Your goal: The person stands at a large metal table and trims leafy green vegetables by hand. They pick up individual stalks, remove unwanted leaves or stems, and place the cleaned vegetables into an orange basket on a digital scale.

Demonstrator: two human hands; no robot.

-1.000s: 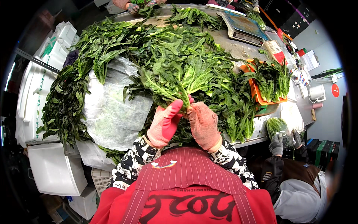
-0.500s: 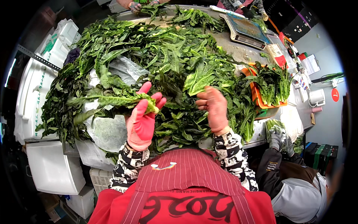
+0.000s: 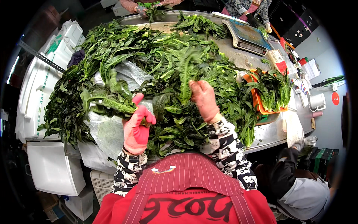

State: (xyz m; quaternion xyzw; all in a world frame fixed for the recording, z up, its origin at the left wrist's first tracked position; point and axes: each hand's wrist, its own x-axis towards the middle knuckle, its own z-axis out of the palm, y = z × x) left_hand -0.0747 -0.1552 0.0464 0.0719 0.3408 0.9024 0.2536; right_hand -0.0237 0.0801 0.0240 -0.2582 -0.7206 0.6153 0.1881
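Observation:
My left hand (image 3: 137, 128), in a pink glove, is closed round the stem end of a bunch of leafy greens (image 3: 112, 103). Its leaves point left, over clear plastic sheeting (image 3: 108, 134). To the right, the fingers of my right hand (image 3: 205, 100) grip a long green leaf (image 3: 185, 74), which stands up from them, blurred at its top. Beneath both hands spreads a big heap of the same greens (image 3: 149, 48), darker toward the left.
An orange basket (image 3: 257, 98) of upright greens stands at the right, with a scale (image 3: 248, 35) behind it. White foam boxes (image 3: 31, 97) line the left side. Co-workers' hands show at the far edge; another person (image 3: 302, 186) is at lower right.
My left fingers have closed round the bunch that lay across the open palm. My right hand has moved left and toward the far side, lifting a leaf from the heap.

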